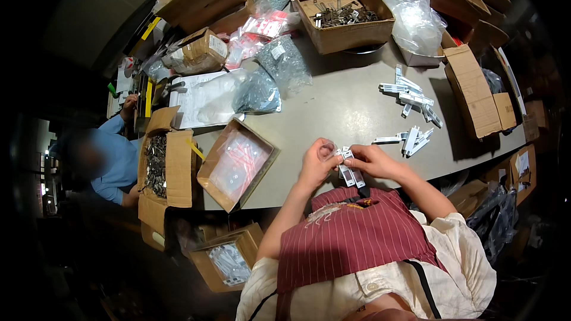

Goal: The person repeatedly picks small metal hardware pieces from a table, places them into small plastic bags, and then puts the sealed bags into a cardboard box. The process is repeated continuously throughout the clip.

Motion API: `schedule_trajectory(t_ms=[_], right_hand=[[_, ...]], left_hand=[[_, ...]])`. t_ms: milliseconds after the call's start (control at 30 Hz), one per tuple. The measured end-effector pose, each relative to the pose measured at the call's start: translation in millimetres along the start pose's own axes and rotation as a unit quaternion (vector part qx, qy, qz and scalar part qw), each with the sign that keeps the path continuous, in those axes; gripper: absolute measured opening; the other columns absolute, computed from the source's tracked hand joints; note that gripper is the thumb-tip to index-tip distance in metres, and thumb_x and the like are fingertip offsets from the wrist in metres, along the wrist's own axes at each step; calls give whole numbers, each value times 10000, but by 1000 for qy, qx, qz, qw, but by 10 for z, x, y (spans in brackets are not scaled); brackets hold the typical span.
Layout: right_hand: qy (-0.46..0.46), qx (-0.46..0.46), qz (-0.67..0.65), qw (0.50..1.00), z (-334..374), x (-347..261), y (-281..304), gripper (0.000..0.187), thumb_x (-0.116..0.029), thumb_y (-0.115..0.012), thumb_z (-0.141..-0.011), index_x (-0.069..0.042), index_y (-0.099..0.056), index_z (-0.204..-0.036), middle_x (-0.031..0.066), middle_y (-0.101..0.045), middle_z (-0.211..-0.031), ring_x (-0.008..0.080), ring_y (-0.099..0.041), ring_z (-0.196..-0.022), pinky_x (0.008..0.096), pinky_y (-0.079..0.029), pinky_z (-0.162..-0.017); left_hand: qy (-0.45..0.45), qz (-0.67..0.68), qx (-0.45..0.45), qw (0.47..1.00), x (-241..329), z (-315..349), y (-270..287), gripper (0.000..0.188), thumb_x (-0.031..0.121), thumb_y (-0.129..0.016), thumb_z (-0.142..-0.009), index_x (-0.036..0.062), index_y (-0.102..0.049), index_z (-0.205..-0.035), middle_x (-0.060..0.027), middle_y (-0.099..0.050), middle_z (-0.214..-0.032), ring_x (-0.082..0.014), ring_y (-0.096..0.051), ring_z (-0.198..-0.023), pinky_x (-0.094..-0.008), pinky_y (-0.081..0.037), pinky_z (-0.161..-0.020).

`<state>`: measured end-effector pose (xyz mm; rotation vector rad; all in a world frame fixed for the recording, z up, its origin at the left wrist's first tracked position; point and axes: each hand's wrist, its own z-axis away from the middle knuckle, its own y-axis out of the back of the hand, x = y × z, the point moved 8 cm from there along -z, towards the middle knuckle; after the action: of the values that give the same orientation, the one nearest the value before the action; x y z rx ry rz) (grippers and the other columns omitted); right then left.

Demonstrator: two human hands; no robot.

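At the table's near edge, both my hands meet around a few narrow white slotted pieces (351, 175) that look like small latch or hinge parts. My left hand (320, 163) is closed, its fingers pinching the upper end of these pieces. From the other side my right hand (377, 161) grips the same pieces, thumb against them. My fingers partly cover how the parts fit together. Just beyond my right hand lies a small pile of similar white pieces (410, 141). A larger pile of white pieces (410, 96) lies farther back.
Left of my hands, a shallow carton (270, 157) holds clear bags with red print. Beside it, a carton (179, 169) contains dark metal parts. Another carton (342, 40) of metal parts stands at the back. Bagged parts (259, 92) lie left of centre. A person in blue (119, 157) is at far left.
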<state>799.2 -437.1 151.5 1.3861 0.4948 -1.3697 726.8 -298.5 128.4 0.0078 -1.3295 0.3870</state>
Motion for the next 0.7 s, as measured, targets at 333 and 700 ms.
schedule_trajectory(t_ms=[333, 700], right_hand=[[-39, 97, -363, 926, 117, 152, -226, 286, -288, -663, -998, -15, -663, -914, -9, -632, -760, 45, -547, -658, 250, -441, -572], [-9, 125, -166, 978, 192, -23, -122, 330, -305, -711, -960, -1, -640, -852, 7, -574, -630, 56, -485, -585, 275, -390, -515]], left_hand=[[-3, 48, -63, 997, 241, 234, -108, 309, 46, -788, -836, 49, -583, -1068, -13, -648, -912, -88, -633, -854, -256, -537, -728], [15, 26, -52, 998, 140, 269, -72, 321, 39, -791, -838, 41, -580, -1079, -17, -623, -908, -93, -626, -841, -261, -554, -688]])
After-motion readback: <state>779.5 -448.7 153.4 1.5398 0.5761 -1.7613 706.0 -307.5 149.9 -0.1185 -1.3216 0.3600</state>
